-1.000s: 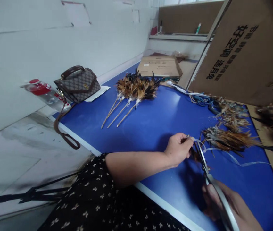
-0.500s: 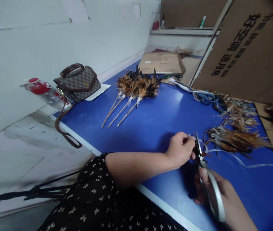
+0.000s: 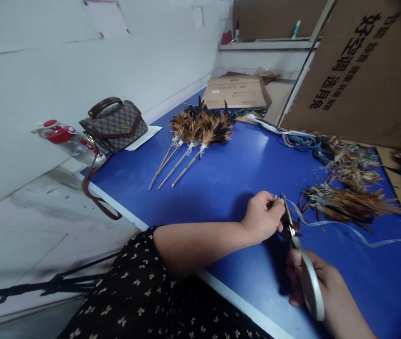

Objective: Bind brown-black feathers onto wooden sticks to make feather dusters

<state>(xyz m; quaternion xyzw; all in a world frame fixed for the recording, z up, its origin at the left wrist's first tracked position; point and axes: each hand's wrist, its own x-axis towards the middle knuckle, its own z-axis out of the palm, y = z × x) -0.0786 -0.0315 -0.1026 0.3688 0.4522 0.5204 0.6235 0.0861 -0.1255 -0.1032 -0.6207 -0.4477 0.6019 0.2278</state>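
My left hand (image 3: 263,217) pinches the bound end of a small feather bunch over the blue table (image 3: 221,183). My right hand (image 3: 322,287) grips silver scissors (image 3: 301,261), whose blades point up and meet the bunch right at my left fingertips. A thin whitish strip (image 3: 345,226) trails from that spot to the right across the table. A loose pile of brown and black feathers (image 3: 345,205) lies just right of my left hand.
Several feather dusters on sticks (image 3: 193,136) lie mid-table. A brown handbag (image 3: 114,123) and a red-capped bottle (image 3: 67,139) sit at the left edge. A flat cardboard box (image 3: 236,92) lies at the far end, a big carton (image 3: 363,70) stands right, more feathers (image 3: 348,157) beside it.
My right hand has brought the scissors up and nearer to my left fingers. The blades now sit at the pinched end of the bunch. My left hand rose slightly.
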